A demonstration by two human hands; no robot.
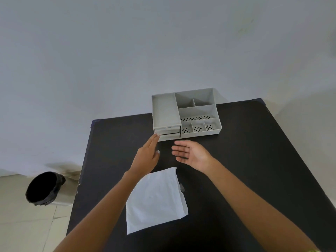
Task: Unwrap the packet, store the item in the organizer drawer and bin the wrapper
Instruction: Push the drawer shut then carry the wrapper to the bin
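Left hand (147, 155) flat and open, fingertips touching the organizer drawer (168, 132). Right hand (190, 153) open, palm up, holding nothing. White wrapper (156, 200) flat on the black surface (245, 160), near. Best to pull the drawer straight, slowly. Bin (44, 188) down left.

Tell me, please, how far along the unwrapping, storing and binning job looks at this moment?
Apparently done: the white wrapper lies flat on the black table, with no item in view. In hand: the left hand has its fingertips at the organizer drawers, both near shut; the right hand is open and empty. Left: the wrapper must go into the bin on the floor.
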